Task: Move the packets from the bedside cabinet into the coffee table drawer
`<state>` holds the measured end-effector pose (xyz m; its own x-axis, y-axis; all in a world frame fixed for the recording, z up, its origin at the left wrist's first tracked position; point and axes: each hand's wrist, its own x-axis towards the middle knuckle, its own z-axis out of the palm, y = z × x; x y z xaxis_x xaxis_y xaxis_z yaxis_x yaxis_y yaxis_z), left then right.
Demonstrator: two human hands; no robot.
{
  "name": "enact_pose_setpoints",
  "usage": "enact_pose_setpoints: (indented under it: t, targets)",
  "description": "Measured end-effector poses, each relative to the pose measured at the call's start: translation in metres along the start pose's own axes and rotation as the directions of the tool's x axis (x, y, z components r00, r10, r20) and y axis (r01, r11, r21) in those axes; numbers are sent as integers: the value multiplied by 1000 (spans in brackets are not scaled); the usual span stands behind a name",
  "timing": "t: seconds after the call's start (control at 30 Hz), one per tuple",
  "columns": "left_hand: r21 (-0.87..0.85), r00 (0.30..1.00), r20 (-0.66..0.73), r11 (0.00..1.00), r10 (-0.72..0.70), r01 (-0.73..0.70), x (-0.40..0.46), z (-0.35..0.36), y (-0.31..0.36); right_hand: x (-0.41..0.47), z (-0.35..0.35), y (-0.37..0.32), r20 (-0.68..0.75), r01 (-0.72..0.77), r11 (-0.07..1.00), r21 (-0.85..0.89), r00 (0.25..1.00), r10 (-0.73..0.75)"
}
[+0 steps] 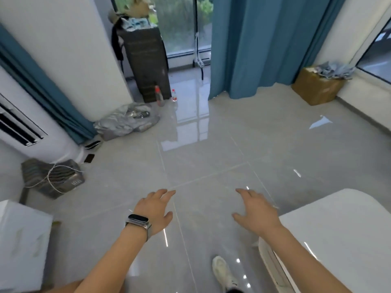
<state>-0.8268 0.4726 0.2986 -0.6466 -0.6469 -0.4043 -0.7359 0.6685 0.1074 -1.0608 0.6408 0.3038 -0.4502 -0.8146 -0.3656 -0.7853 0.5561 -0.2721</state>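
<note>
Two white pieces of furniture are cut off by the frame edges, and neither can be identified with certainty: a white cabinet-like block at the lower left, seen only by its top and one side, and a rounded white glossy surface at the lower right, with a slot-like seam visible beneath its edge; no packets can be made out anywhere, and their place cannot be told. At the far left a white air-conditioning unit is partly cropped; a dark bundle tied with white string is seen at its foot, with a small dark phone-like item lying just beside the unit's base; the whole picture is softened by blur. A crumpled silver-grey bag lies on the tiled floor, its contents unreadable; behind it a tall dark box is topped with blurred clutter, and two bottles stand at its foot. The left hand, with a watch band on the wrist, is held over the floor with fingers spread and nothing gripped; the right hand is held likewise, fingers loose and extended, just beside the rounded white surface. A white shoe is seen below. A blue curtain hangs at the window; a cardboard box holding crumpled material stands at the far right.
</note>
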Motion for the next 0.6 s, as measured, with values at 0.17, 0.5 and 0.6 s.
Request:
enact_pose_setpoints:
  t: [0.17, 0.5, 0.6]
  targets:
    - [-51, 981, 39, 980, -191, 193, 16, -21, -39, 82, -42, -43, 15, 190, 976, -105, 982, -190]
    - [-385, 763, 130, 677, -634, 627, -52, 17, -154, 192, -32, -232, 328, 638, 727, -252, 763, -557]
    - [-463, 650, 188, 517, -737, 720, -85, 34, -206, 210, -1, -318, 416, 748, 611, -259, 658, -628]
